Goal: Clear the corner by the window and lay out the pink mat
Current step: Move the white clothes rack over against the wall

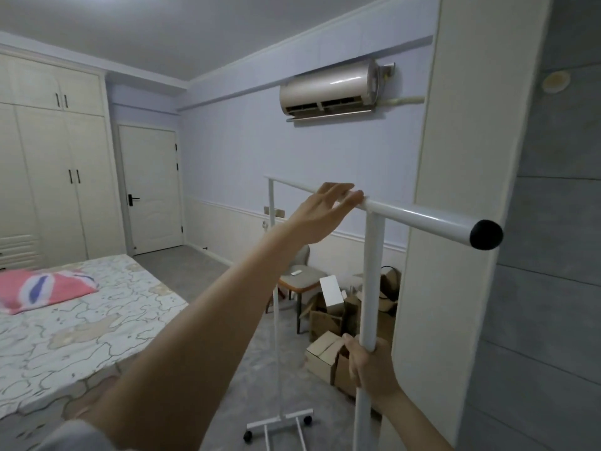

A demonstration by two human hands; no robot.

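A white metal clothes rack (419, 213) on black wheels stands in front of me, its top bar ending in a black cap at the right. My left hand (325, 211) reaches up to the top bar with straight fingers that rest on it. My right hand (369, 366) grips the rack's near upright post low down. The far upright and the wheeled foot (279, 424) show lower in the middle. No pink mat is in sight.
Several cardboard boxes (328, 349) lie on the floor by the wall, next to a chair (300, 278). A bed (81, 320) with a pink pillow (39, 288) fills the left. A cream panel (455, 222) stands close at right. Wardrobe and door lie at the back.
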